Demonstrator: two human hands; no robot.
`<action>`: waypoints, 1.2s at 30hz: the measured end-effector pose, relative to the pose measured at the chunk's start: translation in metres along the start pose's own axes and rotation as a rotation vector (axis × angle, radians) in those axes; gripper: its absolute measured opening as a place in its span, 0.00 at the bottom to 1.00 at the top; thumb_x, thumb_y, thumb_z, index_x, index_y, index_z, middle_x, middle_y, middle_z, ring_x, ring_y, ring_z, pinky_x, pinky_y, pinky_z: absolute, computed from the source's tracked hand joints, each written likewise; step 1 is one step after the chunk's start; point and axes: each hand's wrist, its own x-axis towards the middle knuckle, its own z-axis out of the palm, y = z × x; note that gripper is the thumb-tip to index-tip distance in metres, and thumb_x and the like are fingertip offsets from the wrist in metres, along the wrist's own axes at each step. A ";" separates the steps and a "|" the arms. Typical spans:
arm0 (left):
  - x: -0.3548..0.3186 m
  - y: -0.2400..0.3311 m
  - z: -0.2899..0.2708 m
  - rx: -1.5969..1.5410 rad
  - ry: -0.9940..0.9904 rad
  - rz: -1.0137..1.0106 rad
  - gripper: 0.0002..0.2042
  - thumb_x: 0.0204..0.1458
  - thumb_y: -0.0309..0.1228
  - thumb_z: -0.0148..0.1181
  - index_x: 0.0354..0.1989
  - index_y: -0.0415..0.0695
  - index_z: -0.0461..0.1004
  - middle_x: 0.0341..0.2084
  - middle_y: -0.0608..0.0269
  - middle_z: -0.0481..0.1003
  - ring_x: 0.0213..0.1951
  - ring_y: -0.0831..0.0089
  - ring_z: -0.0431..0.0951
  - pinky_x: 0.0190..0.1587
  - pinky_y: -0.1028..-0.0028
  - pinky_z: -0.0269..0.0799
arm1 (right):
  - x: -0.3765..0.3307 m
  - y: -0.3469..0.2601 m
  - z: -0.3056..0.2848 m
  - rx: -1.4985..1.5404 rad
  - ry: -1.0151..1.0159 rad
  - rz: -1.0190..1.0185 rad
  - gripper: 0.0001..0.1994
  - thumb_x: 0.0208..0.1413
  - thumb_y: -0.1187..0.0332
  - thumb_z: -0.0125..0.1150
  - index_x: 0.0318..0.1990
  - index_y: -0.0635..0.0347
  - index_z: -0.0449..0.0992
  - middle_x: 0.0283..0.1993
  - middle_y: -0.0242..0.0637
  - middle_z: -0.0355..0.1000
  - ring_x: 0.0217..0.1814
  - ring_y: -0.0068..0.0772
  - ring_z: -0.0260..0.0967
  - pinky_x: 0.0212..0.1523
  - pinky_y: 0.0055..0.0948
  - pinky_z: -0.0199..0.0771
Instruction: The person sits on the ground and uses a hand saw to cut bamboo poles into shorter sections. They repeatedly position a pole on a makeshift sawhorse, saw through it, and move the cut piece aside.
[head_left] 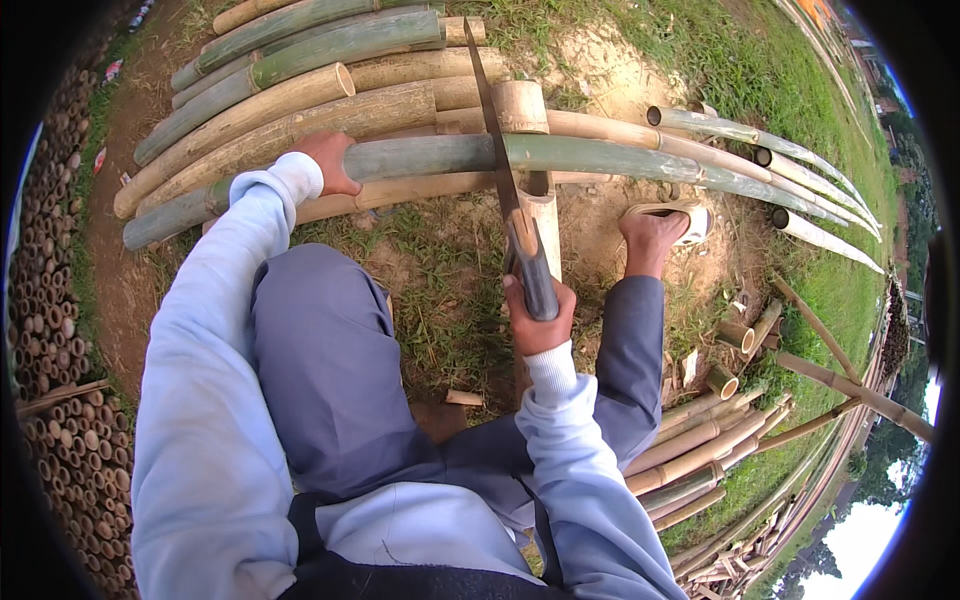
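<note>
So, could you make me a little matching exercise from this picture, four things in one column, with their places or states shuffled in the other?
1. long hand saw with a dark metal blade
2. bare left hand
3. cream open sandal
4. bare right hand

A. worn on the right foot
B. holding the long green bamboo pole
C. closed round the saw's dark handle
D. crossing the pole

Pairs: 1-D, 2-B, 3-A, 4-C

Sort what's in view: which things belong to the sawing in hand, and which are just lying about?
In use:
- handsaw, gripped by the right hand
- green bamboo pole, under the blade, gripped by the left hand
- pale bamboo support, beneath the pole

Apparently lying about:
- bamboo lengths, upper left
- stacked bamboo, lower right
- end-on bamboo pile, far left
</note>
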 end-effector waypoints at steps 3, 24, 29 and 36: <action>0.007 -0.004 -0.011 0.023 -0.041 0.015 0.41 0.34 0.49 0.73 0.60 0.38 0.74 0.54 0.40 0.76 0.57 0.46 0.75 0.62 0.58 0.70 | 0.023 -0.003 0.016 -0.006 -0.066 -0.037 0.13 0.59 0.67 0.70 0.29 0.65 0.73 0.22 0.25 0.65 0.26 0.17 0.58 0.29 0.26 0.63; -0.004 -0.016 0.008 0.035 0.017 0.002 0.41 0.34 0.48 0.72 0.60 0.37 0.74 0.53 0.39 0.76 0.57 0.45 0.75 0.62 0.57 0.69 | -0.092 -0.007 -0.032 -0.029 -0.087 0.072 0.08 0.56 0.73 0.68 0.41 0.67 0.79 0.26 0.34 0.74 0.29 0.19 0.68 0.33 0.26 0.71; -0.013 -0.001 -0.001 0.009 0.023 -0.044 0.41 0.34 0.47 0.73 0.60 0.37 0.73 0.52 0.37 0.76 0.57 0.44 0.75 0.62 0.56 0.70 | -0.178 -0.035 -0.076 -0.188 -0.107 0.049 0.13 0.53 0.77 0.67 0.47 0.67 0.80 0.28 0.40 0.77 0.29 0.23 0.73 0.35 0.26 0.74; 0.009 0.000 0.000 0.042 -0.006 0.011 0.40 0.35 0.50 0.72 0.58 0.39 0.75 0.51 0.41 0.78 0.55 0.47 0.77 0.62 0.55 0.70 | 0.025 0.007 0.016 -0.032 -0.023 -0.060 0.10 0.58 0.69 0.68 0.31 0.67 0.75 0.21 0.35 0.69 0.25 0.20 0.63 0.28 0.29 0.66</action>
